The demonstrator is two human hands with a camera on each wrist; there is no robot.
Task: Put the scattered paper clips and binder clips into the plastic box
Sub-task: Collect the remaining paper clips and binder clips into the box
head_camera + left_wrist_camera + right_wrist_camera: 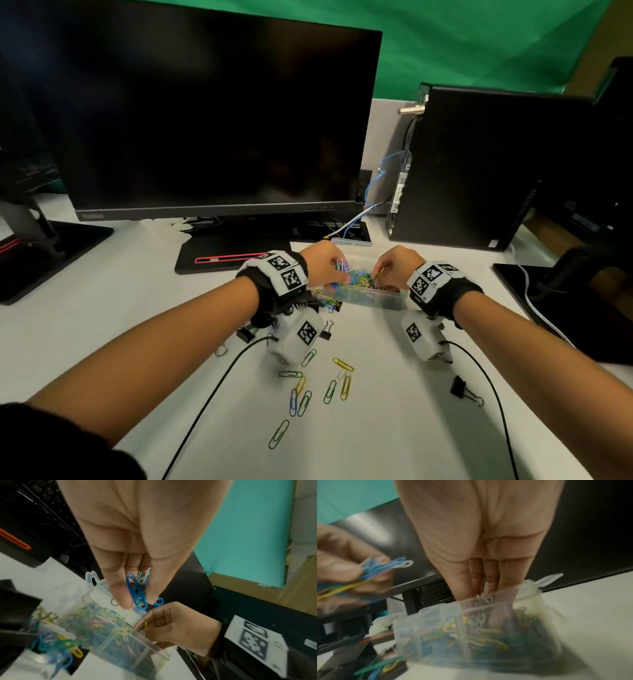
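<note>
Holding both hands over the plastic box (371, 297), I read the grip states as follows. My left hand (322, 262) pinches a small bunch of paper clips (138, 593), mostly blue, between thumb and fingers just above the box's left end. My right hand (397, 263) reaches into the box's right end with its fingers pointing down; the left wrist view shows a yellow clip (145, 625) pinched at its fingertips.

The box sits on the white table (394, 428), in front of the monitor's (205, 109) stand and left of the black computer tower (479, 164). It is clear-walled and already holds many coloured clips.

Loose paper clips (308, 390) lie scattered on the table nearer to me. One binder clip (462, 390) rests to the right of them, and another binder clip (327, 330) lies near my left wrist. A further cluster of coloured clips (329, 303) lies just beside the box's left end.
</note>
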